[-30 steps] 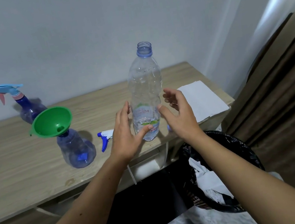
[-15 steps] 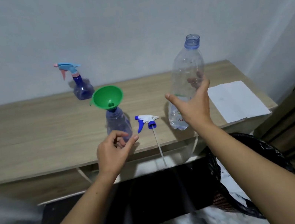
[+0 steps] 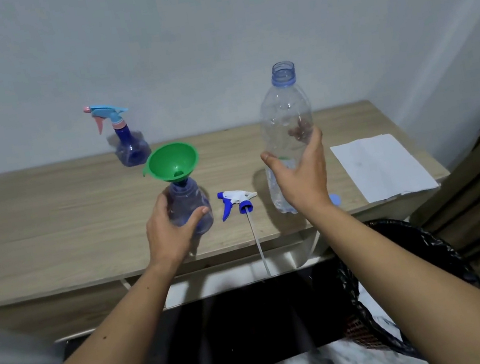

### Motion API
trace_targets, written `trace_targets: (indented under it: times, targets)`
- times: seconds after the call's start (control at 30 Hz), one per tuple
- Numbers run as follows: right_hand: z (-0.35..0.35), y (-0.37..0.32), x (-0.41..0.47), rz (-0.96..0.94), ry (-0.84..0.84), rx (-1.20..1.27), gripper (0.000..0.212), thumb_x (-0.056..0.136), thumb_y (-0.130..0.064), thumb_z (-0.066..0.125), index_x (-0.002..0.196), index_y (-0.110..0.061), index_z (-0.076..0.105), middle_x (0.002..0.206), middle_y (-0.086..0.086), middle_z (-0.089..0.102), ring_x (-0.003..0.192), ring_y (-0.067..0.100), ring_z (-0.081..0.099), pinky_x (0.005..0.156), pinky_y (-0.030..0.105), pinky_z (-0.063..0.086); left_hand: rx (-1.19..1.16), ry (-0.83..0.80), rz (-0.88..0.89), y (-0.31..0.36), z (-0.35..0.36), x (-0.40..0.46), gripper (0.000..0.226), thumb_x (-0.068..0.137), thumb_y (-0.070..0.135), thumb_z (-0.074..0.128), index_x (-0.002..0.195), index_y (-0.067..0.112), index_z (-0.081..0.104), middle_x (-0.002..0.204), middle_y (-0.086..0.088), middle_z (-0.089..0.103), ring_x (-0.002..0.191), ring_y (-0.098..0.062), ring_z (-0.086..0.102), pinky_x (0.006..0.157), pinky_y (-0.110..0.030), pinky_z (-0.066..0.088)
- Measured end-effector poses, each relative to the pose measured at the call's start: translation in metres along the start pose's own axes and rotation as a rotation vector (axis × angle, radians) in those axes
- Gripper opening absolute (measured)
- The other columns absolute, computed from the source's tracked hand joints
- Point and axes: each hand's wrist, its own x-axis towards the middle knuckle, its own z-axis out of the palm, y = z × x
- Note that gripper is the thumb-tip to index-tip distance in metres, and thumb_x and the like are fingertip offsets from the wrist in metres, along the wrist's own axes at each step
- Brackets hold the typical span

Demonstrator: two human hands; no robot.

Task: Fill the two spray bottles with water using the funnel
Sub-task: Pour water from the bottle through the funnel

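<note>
Head view: left hand wraps the near spray bottle standing on the bench, green funnel seated in its neck; right hand grips the uncapped clear water bottle, upright, base at the bench. Water bottle looks nearly empty, near spray bottle's fill level unclear. Its detached trigger head lies between the hands; second spray bottle, trigger on, stands at the back by the wall.

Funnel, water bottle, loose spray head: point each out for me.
funnel [image 3: 172, 162], head view, inside of the green cone.
water bottle [image 3: 284, 111], head view, clear upper body.
loose spray head [image 3: 236, 197], head view, white top.
</note>
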Motion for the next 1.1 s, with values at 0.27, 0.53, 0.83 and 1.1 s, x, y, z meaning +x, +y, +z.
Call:
trace_targets:
  times: [0.27,0.53,0.83,1.1]
  targets:
    - [-0.002,-0.016,0.014,-0.287,-0.143,-0.221,0.081,0.079,-0.022,0.083,0.149,-0.011,0.043,0.138,0.004,0.057,0.128,0.026,0.049,0.111,0.04,0.038,0.022,-0.037,0.007,0.001,-0.005,0.004,0.077,0.075,0.05,0.095,0.137,0.022,0.061,0.124,0.0,0.075,0.108,-0.023,0.073,0.098,-0.05,0.06]
    - [-0.006,-0.022,0.027,-0.441,-0.235,-0.511,0.082,0.076,-0.019,0.08,0.151,-0.015,0.046,0.135,0.005,0.058,0.124,0.03,0.052,0.11,0.042,0.038,0.088,-0.041,0.022,0.001,-0.007,0.007,0.072,0.074,0.044,0.097,0.133,0.014,0.066,0.115,-0.006,0.078,0.101,-0.026,0.074,0.092,-0.047,0.061]
    - [-0.007,-0.029,0.034,-0.573,-0.178,-0.686,0.082,0.069,-0.007,0.083,0.145,-0.016,0.054,0.122,0.009,0.061,0.117,0.03,0.054,0.109,0.044,0.038,0.066,-0.052,0.047,0.001,-0.009,0.006,0.075,0.077,0.041,0.096,0.139,0.015,0.063,0.121,-0.004,0.077,0.105,-0.023,0.073,0.096,-0.045,0.061]
    - [-0.001,-0.035,0.039,-0.692,-0.111,-0.731,0.079,0.063,0.005,0.072,0.139,-0.014,0.06,0.119,0.009,0.062,0.115,0.031,0.055,0.11,0.045,0.038,0.044,-0.057,0.061,0.0,-0.008,0.006,0.073,0.078,0.037,0.096,0.139,0.015,0.062,0.119,-0.003,0.076,0.104,-0.021,0.073,0.094,-0.043,0.061]
